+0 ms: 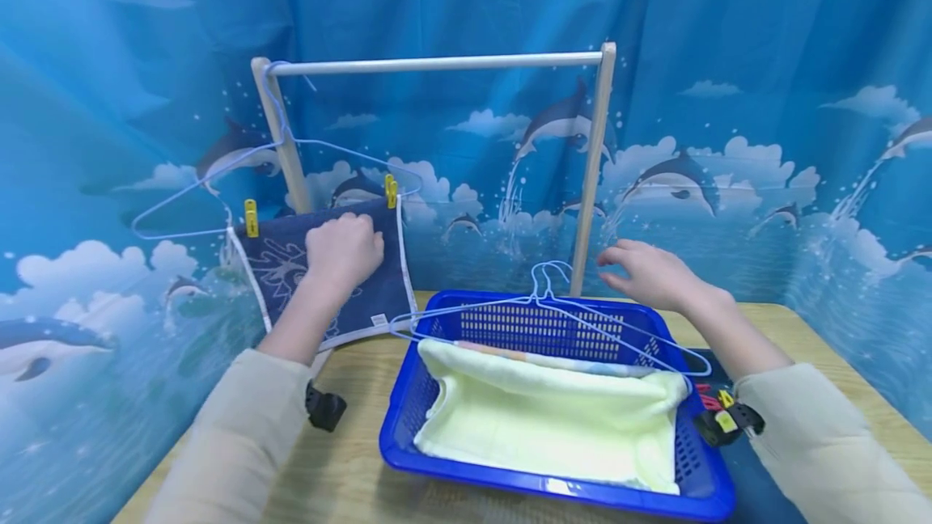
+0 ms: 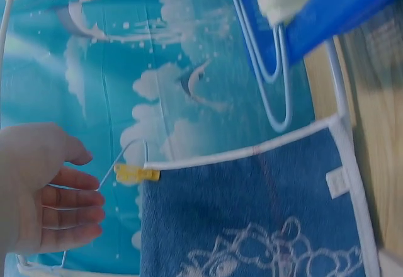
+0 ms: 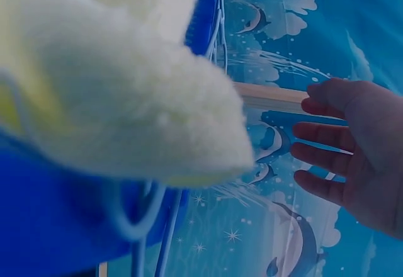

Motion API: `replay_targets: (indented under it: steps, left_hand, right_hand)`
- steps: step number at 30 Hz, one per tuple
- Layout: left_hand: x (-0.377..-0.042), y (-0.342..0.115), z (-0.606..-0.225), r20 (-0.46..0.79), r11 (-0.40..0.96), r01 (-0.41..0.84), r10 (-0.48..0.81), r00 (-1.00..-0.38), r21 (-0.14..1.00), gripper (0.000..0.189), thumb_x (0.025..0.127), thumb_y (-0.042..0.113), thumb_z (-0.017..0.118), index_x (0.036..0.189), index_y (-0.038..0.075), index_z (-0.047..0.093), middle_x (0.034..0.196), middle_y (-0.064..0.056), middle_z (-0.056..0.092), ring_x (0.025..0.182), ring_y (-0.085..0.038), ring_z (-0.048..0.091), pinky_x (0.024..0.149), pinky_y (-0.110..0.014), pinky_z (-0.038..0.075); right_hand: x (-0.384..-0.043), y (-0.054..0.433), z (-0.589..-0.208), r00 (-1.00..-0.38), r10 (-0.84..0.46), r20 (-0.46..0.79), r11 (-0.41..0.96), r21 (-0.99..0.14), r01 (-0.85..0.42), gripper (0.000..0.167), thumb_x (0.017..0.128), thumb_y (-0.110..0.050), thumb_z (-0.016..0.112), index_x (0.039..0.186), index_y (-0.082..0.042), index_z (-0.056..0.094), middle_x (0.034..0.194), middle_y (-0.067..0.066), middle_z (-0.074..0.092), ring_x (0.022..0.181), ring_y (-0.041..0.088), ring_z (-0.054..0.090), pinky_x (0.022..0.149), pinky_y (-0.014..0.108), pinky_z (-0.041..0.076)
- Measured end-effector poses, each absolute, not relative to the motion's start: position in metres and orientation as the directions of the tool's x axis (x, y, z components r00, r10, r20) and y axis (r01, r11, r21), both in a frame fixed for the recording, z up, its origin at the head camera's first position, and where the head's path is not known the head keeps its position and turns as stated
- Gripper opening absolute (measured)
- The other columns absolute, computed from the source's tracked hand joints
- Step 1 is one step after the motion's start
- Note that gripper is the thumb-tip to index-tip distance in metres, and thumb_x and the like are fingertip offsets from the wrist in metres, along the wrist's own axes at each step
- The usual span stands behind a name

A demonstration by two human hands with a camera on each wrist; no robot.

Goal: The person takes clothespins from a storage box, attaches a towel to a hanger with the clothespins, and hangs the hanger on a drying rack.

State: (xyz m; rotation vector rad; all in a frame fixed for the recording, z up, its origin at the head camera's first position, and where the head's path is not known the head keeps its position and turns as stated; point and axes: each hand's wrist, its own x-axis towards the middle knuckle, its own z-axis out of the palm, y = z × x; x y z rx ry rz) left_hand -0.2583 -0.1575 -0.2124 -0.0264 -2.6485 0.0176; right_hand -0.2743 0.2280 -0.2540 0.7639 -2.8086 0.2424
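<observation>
A dark blue towel [image 1: 382, 281] with white edging hangs from a light blue wire hanger [image 1: 182, 234], held by two yellow clothes pegs [image 1: 251, 218]. The hanger's hook is over the left end of the rack's bar [image 1: 437, 64]. My left hand [image 1: 345, 249] is in front of the towel, and the left wrist view shows its loose fingers [image 2: 72, 217] holding nothing, beside one peg [image 2: 135, 174]. To the right, my right hand [image 1: 648, 273] hovers past the basket's back edge, fingers relaxed and nothing in them. A pale yellow towel [image 1: 546, 419] lies in the blue basket [image 1: 396, 459].
Two more wire hangers [image 1: 537, 295] lie across the basket and the pale towel. Red and yellow pegs [image 1: 706, 399] show by my right wrist, beside a dark blue area [image 1: 760, 467]. A dolphin-print curtain [image 1: 764, 63] surrounds the wooden table [image 1: 349, 459].
</observation>
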Motion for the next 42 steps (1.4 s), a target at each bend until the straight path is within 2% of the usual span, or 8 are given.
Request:
replay_targets:
  steps: [11,21,25,29,35,42]
  left_hand:
    - [-0.262,-0.129,-0.228,0.294,0.994,0.103,0.086,-0.952,0.043,0.031,0.094,0.031,0.051,0.071,0.01,0.057,0.062,-0.005,0.052,0.057,-0.022,0.052,0.049,-0.033,0.04]
    - [-0.269,-0.103,-0.245,0.216,0.984,0.172,0.159,-0.963,0.042,0.026,0.094,0.033,0.052,0.085,0.011,0.062,0.068,-0.002,0.055,0.061,-0.019,0.053,0.055,-0.034,0.046]
    - [-0.273,-0.094,-0.252,0.213,0.977,0.208,0.193,-0.958,0.047,0.024,0.093,0.032,0.053,0.081,0.012,0.061,0.067,-0.001,0.056,0.061,-0.018,0.054,0.056,-0.035,0.047]
    - [-0.275,-0.085,-0.256,0.198,0.968,0.242,0.225,-0.954,0.066,0.023,0.093,0.03,0.054,0.083,0.012,0.062,0.067,-0.001,0.055,0.062,-0.017,0.054,0.057,-0.035,0.048]
    - [-0.276,-0.075,-0.266,0.12,0.953,0.295,0.286,-0.951,0.072,0.021,0.093,0.029,0.054,0.081,0.013,0.06,0.067,-0.001,0.054,0.062,-0.016,0.053,0.055,-0.033,0.045]
    - [-0.278,-0.065,-0.274,0.052,0.926,0.377,0.375,-0.925,0.028,0.015,0.092,0.027,0.056,0.091,0.013,0.062,0.075,0.002,0.055,0.068,-0.015,0.052,0.056,-0.032,0.044]
  right_hand:
    - [-0.243,0.243,-0.251,-0.836,-0.507,0.21,0.837,-0.11,-0.535,0.023,0.091,-0.018,0.06,0.109,-0.005,0.064,0.105,0.011,0.061,0.099,0.033,0.057,0.08,0.05,0.048]
    - [-0.222,0.265,-0.259,-0.847,-0.501,0.177,0.844,-0.117,-0.523,0.023,0.088,-0.015,0.063,0.108,-0.005,0.064,0.103,0.01,0.061,0.096,0.032,0.059,0.077,0.049,0.049]
    - [-0.223,0.273,-0.265,-0.86,-0.494,0.128,0.85,-0.139,-0.509,0.024,0.088,-0.012,0.062,0.11,-0.004,0.063,0.105,0.011,0.06,0.096,0.033,0.058,0.075,0.047,0.05]
    - [-0.23,0.276,-0.272,-0.87,-0.487,0.078,0.855,-0.16,-0.493,0.026,0.088,-0.013,0.062,0.112,-0.002,0.061,0.107,0.014,0.059,0.096,0.034,0.058,0.075,0.046,0.05]
    - [-0.242,0.278,-0.284,-0.894,-0.447,0.013,0.883,-0.154,-0.444,0.028,0.087,-0.014,0.064,0.112,-0.002,0.06,0.106,0.015,0.059,0.095,0.034,0.058,0.075,0.048,0.05]
    - [-0.248,0.283,-0.294,-0.896,-0.445,-0.009,0.887,-0.146,-0.439,0.028,0.085,-0.014,0.065,0.11,0.0,0.062,0.1,0.013,0.059,0.092,0.033,0.059,0.074,0.046,0.05]
